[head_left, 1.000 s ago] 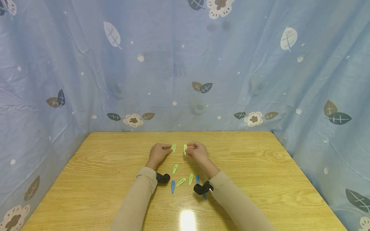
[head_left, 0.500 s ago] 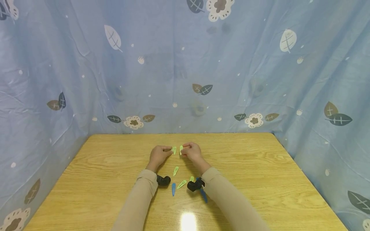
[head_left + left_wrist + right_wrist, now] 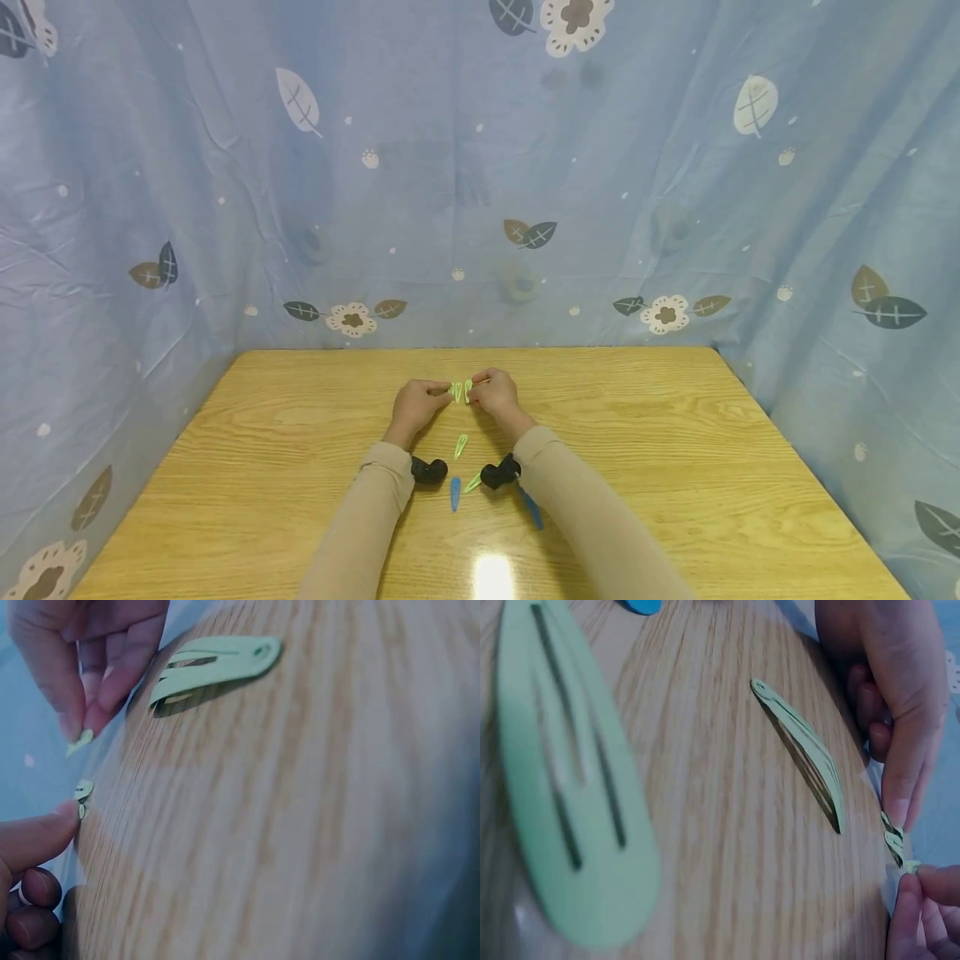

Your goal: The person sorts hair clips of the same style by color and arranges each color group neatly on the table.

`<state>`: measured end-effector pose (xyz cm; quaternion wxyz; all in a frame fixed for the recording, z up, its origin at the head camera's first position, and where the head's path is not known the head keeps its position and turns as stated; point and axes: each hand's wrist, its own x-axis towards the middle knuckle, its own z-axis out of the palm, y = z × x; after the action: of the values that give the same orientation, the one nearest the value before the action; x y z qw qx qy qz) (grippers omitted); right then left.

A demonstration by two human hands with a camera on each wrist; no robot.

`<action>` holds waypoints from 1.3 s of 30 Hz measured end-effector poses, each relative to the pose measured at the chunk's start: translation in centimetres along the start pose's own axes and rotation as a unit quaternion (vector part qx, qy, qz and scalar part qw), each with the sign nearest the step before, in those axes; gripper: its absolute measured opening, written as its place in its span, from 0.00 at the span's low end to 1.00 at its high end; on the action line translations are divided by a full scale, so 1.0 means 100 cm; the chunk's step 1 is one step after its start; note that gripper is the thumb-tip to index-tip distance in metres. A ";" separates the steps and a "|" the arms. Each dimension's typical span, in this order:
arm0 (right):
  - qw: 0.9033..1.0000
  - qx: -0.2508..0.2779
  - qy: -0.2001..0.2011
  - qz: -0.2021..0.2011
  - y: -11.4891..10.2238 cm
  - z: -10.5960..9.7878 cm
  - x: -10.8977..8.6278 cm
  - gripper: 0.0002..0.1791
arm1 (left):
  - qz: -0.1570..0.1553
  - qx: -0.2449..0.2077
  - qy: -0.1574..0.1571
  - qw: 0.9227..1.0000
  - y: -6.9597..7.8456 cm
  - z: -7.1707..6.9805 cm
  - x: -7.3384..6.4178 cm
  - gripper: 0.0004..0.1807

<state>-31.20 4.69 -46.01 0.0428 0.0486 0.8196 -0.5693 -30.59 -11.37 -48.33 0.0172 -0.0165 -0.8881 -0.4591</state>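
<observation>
Two small light-green snap hair clips lie side by side at the far middle of the table. My left hand has its thumb and index finger at the left one, pinching it; the other fingers are curled in. Just to the right, my right hand pinches another green hair clip between thumb and fingertips, a narrow gap from the pair. In the right wrist view, the left index finger reaches down to the clips, and the right fingertips almost meet them.
Nearer the body lie a loose green clip, another green clip partly behind the right wrist camera, and a blue clip. More blue shows beneath the right forearm. A patterned blue curtain surrounds the wooden table.
My right hand has moved left with its green clip, closing most of the gap to the pair. The left hand has stayed at the pair. The right wrist camera now covers a green clip seen earlier.
</observation>
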 end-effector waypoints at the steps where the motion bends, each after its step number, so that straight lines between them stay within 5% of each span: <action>1: 1.000 -0.007 0.002 0.000 0.000 0.001 0.000 0.12 | 0.001 -0.001 -0.001 1.000 0.000 0.001 0.000 0.15; 19: 0.993 -0.105 0.017 0.054 -0.012 0.001 0.001 0.05 | 0.007 -0.009 0.001 1.000 -0.001 0.005 -0.004 0.14; 31: 0.997 -0.045 0.004 0.069 -0.010 0.000 0.009 0.07 | 0.004 -0.008 0.007 1.000 -0.001 0.003 -0.001 0.14; 39: 0.999 -0.008 -0.034 0.035 -0.005 -0.017 0.004 0.09 | -0.001 0.009 -0.001 1.000 -0.002 0.001 0.002 0.15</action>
<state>-31.71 6.14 -45.00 0.0914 0.0576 0.8199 -0.5622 -30.81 -11.43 -48.51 0.0165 -0.0158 -0.8923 -0.4508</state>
